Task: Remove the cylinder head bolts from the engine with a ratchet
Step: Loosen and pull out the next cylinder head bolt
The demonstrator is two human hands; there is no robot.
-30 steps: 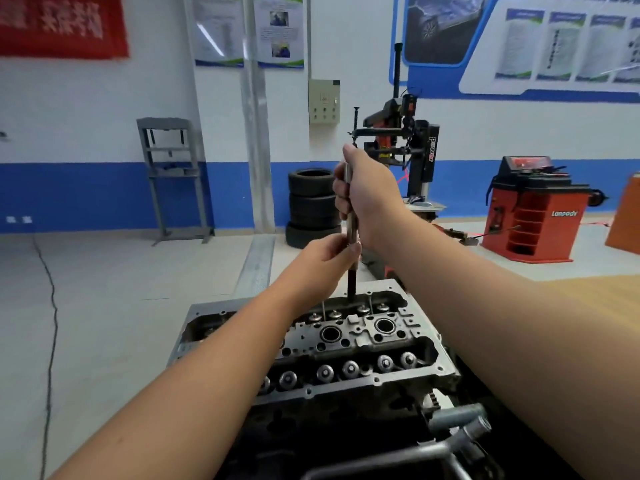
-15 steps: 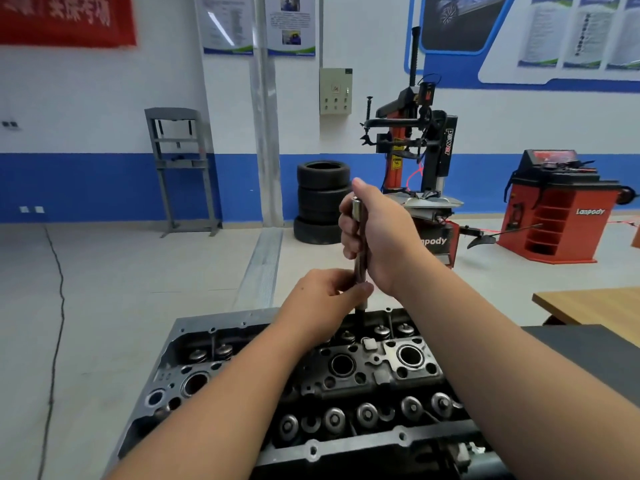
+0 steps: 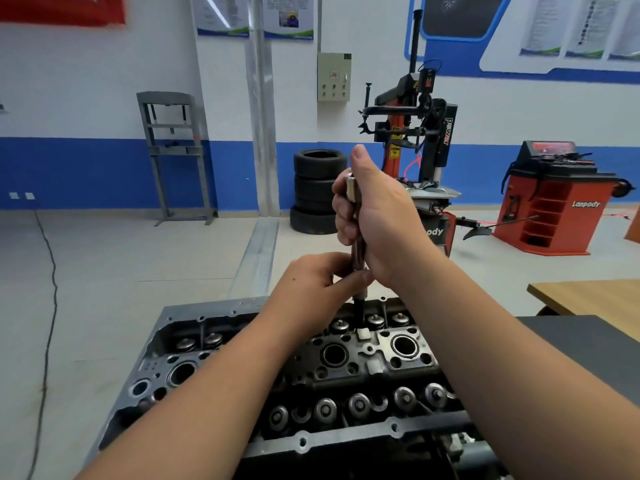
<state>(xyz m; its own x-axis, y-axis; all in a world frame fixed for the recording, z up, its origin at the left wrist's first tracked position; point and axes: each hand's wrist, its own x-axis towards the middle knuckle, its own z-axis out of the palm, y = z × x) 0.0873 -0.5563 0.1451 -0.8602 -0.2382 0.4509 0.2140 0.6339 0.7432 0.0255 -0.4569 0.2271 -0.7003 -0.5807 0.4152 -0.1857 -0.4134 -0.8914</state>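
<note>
A grey cylinder head (image 3: pixel 214 317) with valve springs and round plug wells fills the lower middle of the view. A chrome extension bar (image 3: pixel 356 252) stands upright over its far row, its dark lower tip (image 3: pixel 358 311) going down into the head. My right hand (image 3: pixel 375 216) grips the bar's upper part, thumb pointing up beside the square top end. Just below it my left hand (image 3: pixel 318 278) pinches the bar's lower shaft with fingertips. No bolt head is visible under the tip.
A wooden table (image 3: pixel 588 296) and a dark surface (image 3: pixel 588 344) lie to the right of the engine. Across the open concrete floor stand stacked tyres (image 3: pixel 317 192), a tyre changer (image 3: pixel 419 140), a red wheel balancer (image 3: pixel 554 202) and a grey press frame (image 3: pixel 176 154).
The view has tilted down, so the cylinder head looks larger and nearer. Both hands and the bar have come lower toward the head, keeping the same hold.
</note>
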